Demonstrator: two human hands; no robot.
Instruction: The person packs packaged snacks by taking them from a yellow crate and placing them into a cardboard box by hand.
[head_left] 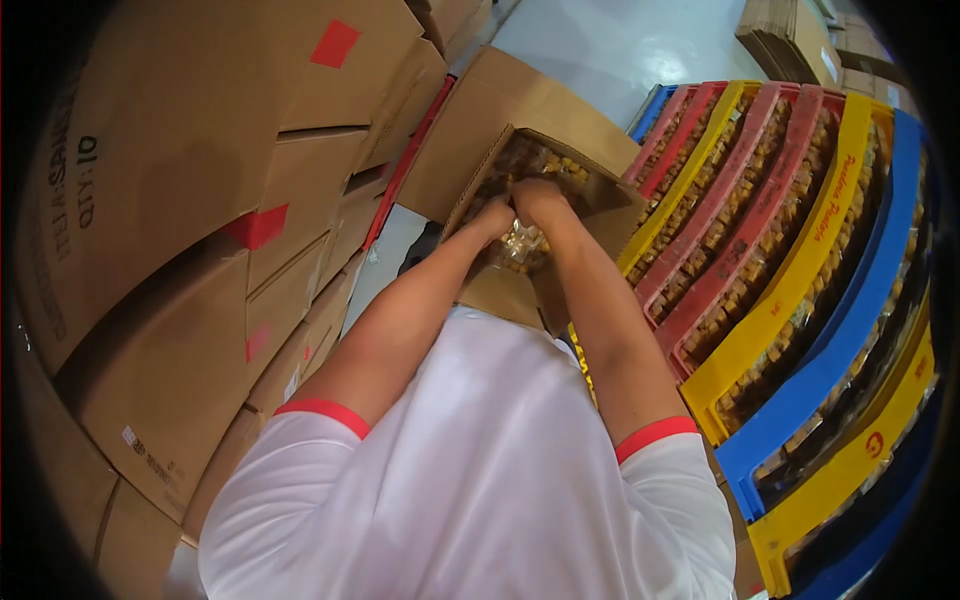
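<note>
Head camera view, looking down past a white shirt [470, 450] with red-trimmed sleeves: both bare hands reach into an open cardboard box [497, 292] standing just ahead of the body; the left hand [492, 219] and right hand [540, 200] are close together, fingers bent inward, at a clear plastic bag [521, 247] of small yellow-brown pieces inside the box; their fingertips are hidden, so how tightly either is closed, or whether it grips the bag, cannot be told; more such pieces lie beyond the hands; large cardboard cartons [180, 150] are stacked at left, one marked "QTY:10"; at right stand yellow, blue and red plastic crates [838, 200], filled with bagged brown pieces.
</note>
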